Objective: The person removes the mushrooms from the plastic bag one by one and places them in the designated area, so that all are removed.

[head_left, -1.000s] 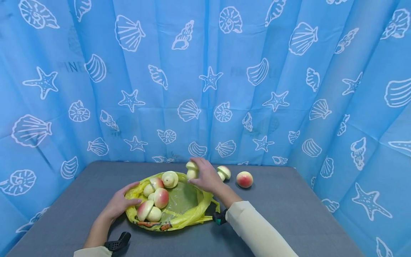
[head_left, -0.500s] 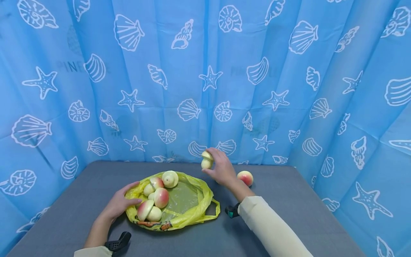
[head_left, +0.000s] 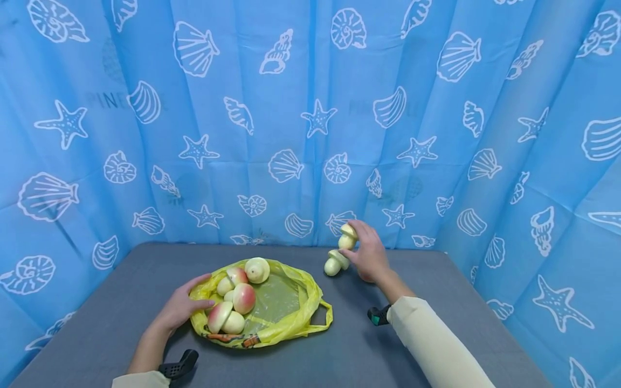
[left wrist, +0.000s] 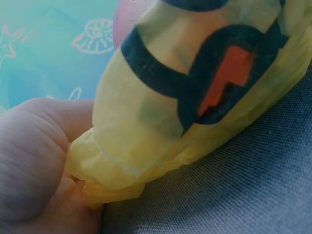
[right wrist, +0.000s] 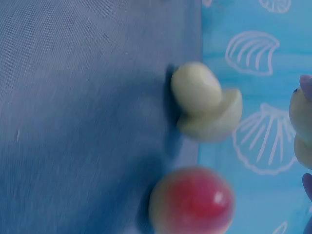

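My left hand (head_left: 181,307) grips the left rim of a yellow plastic bag (head_left: 286,331), thumb over its edge; the left wrist view has the thin plastic (left wrist: 122,170) bunched in that hand. Several toy mushrooms with pale stems and red-and-cream caps, one of them a red-capped mushroom (head_left: 243,299), lie in the left part of the opened bag. My right hand (head_left: 371,253) pinches a pale mushroom (head_left: 346,241) between thumb and fingers above the table's far side, right of the bag. It also shows as a held mushroom (right wrist: 302,122) at the right wrist view's edge.
Below the held one, another mushroom (head_left: 336,262) lies on the grey table (head_left: 461,323). A red, rounded cap (right wrist: 195,202) sits beside it, hidden behind my right hand in the head view. A blue shell-print curtain (head_left: 310,134) hangs behind the table.
My right hand has carried the mushroom from over the bag's right rim toward the right, past the mushroom lying on the table. The left hand and the bag stay put.
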The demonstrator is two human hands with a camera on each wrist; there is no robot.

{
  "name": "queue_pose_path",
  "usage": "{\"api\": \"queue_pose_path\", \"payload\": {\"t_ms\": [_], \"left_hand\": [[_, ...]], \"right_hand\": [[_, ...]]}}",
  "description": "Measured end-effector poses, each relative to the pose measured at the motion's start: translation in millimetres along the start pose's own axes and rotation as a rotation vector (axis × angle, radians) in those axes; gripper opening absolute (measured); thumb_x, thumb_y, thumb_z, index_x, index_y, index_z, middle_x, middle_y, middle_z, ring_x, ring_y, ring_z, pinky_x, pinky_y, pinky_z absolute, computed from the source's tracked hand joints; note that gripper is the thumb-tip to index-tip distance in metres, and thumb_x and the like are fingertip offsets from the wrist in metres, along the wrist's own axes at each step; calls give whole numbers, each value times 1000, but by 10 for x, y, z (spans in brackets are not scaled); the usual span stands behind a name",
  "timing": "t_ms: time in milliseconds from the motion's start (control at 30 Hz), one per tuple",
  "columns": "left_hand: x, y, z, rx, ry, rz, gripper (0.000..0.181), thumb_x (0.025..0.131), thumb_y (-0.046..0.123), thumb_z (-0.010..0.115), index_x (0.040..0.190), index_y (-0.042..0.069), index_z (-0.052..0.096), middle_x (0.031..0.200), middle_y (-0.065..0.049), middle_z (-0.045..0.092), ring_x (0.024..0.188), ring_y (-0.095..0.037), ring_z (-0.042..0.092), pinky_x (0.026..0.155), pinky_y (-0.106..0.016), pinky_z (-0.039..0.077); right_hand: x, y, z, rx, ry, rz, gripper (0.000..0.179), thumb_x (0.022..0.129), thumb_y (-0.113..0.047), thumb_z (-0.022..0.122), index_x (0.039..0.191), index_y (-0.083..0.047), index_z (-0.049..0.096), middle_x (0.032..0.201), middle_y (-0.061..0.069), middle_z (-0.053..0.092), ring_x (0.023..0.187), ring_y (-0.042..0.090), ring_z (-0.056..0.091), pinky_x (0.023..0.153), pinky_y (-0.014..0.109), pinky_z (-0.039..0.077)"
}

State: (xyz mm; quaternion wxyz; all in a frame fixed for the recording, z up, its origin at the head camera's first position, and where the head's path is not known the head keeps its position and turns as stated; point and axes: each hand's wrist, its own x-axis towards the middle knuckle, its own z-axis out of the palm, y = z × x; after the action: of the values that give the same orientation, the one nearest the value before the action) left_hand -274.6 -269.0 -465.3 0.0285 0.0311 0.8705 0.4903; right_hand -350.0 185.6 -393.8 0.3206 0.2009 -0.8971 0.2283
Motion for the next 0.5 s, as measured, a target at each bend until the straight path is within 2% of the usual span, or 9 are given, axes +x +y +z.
{"api": "queue_pose_path", "payload": {"t_ms": [167, 500], "left_hand": [[-1, -13, -2, 1, 0, -9, 79, 85, 27, 74, 149, 3, 35, 151, -30, 26, 134, -48, 26, 105, -66, 24], [1, -7, 3, 4, -5, -9, 78, 85, 26, 74, 149, 3, 35, 152, -30, 25, 136, -48, 23, 105, -67, 20]], "right_hand": [[-43, 166, -61, -24, 12, 9, 77, 74, -21, 87, 138, -5, 48, 136, 17, 50, 124, 39, 46, 99, 54, 39], [-109, 337, -192, -39, -13, 94, 76, 75, -19, 86, 139, -5, 47, 138, 19, 48, 125, 41, 43, 100, 57, 36]]}}
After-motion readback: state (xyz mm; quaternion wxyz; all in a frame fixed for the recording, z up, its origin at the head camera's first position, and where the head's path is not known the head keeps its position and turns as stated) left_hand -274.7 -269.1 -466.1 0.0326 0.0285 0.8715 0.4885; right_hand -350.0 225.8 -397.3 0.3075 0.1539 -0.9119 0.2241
